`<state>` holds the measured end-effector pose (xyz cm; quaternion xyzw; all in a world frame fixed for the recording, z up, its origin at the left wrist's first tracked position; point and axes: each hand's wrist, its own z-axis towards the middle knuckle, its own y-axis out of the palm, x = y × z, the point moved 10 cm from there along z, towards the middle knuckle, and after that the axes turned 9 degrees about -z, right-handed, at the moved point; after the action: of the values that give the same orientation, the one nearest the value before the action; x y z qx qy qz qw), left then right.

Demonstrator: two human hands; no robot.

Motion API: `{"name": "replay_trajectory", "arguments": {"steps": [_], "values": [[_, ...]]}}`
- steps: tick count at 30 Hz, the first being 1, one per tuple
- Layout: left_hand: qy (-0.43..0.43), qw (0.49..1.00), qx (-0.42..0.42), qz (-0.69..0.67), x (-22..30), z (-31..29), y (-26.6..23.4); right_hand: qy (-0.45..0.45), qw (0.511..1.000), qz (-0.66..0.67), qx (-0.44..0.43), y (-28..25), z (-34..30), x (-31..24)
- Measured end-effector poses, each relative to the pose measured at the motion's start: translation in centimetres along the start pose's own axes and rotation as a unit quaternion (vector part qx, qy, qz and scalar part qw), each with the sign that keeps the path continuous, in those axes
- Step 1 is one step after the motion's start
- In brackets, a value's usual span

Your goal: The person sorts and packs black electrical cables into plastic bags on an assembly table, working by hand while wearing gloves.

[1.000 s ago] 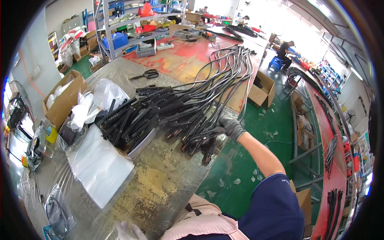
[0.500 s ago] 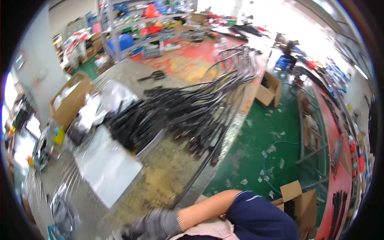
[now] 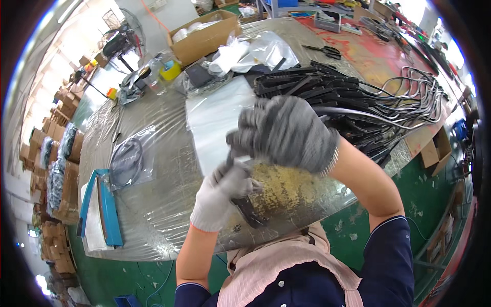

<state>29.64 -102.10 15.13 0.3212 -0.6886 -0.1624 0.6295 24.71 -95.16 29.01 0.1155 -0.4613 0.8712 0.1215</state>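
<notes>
Both my hands wear knitted gloves and meet above the near part of the table. My left hand (image 3: 220, 197), in a pale glove with darker fingers, is closed around a black cable (image 3: 249, 212), whose folded lower part hangs out below the fingers. My right hand (image 3: 289, 132), in a grey streaked glove, is curled just above and to the right, slightly smeared by motion. A dark piece runs up from the left fist to its fingers; what the right fingers grip is mostly hidden. White sheets or flat bags (image 3: 217, 115) lie behind the hands.
A heap of black cables (image 3: 327, 89) spreads at the right, with scissors (image 3: 327, 51) beyond. At the back stand a cardboard box (image 3: 204, 38), plastic bags (image 3: 271, 48) and yellow tape (image 3: 170, 71). Leftward lie a bagged coiled cable (image 3: 127, 161) and a blue tray (image 3: 110, 210).
My view has swung left, so the cable heap now sits farther right. Both hands have come together over the table; earlier only one gloved forearm showed low in the picture.
</notes>
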Motion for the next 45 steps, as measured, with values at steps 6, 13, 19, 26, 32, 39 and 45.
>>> {"name": "replay_trajectory", "arguments": {"steps": [6,13,19,26,32,39,45], "values": [[0.216,0.924,0.085,-0.304,9.5,-6.8,-12.2,0.156,0.935,-0.245,-0.203,9.1,-16.4,8.1],[0.47,0.825,0.265,0.167,17.4,-14.9,-16.3,0.273,0.914,0.021,-0.298,-1.4,-21.5,6.4],[0.334,0.866,0.308,0.209,13.0,-5.6,-8.5,-0.018,0.999,-0.034,0.012,-9.9,0.8,-1.5],[0.129,0.983,0.033,0.123,7.3,-1.2,1.8,-0.007,0.985,-0.173,0.017,-7.0,6.2,3.0],[0.242,0.969,-0.041,-0.025,9.8,-9.5,-1.5,0.066,0.997,0.007,-0.032,3.6,1.1,10.3],[0.369,0.908,-0.07,-0.186,16.4,-16.7,-7.6,0.499,0.699,0.51,-0.041,7.8,-37.5,24.3],[0.334,0.931,0.094,0.112,17.3,-10.5,-5.7,-0.067,0.963,-0.072,-0.252,-2.8,-9.0,4.0]]}}
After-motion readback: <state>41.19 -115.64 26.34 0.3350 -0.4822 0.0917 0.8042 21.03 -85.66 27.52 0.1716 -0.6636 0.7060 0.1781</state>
